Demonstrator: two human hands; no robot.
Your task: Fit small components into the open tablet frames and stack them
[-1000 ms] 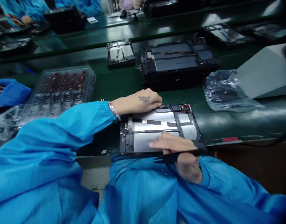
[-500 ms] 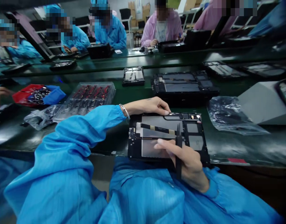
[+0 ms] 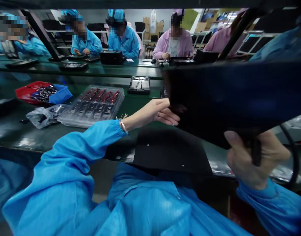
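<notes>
A dark tablet (image 3: 234,101) is lifted and tilted in front of me, its smooth black face toward the camera and blurred by motion. My left hand (image 3: 161,111) grips its left edge, with the fingertips partly lost against the dark surface. At the lower right edge, my right hand (image 3: 258,160) is closed on the tablet. Black tweezers (image 3: 256,152) stick out between the fingers of that hand. Below the tablet lies a flat black mat (image 3: 170,150) at the bench's front edge, with small white specks on it.
To the left stand a clear tray (image 3: 96,105) of small parts, red (image 3: 27,91) and blue (image 3: 60,94) bins, and a crumpled plastic bag (image 3: 44,114). Another opened device (image 3: 139,84) lies further back. A black cable (image 3: 294,154) hangs at right. Several people sit across the bench.
The opened tablet has left the mat and is raised to the right, turned so its inside no longer shows. My right hand moved right and up; my left hand shifted slightly left.
</notes>
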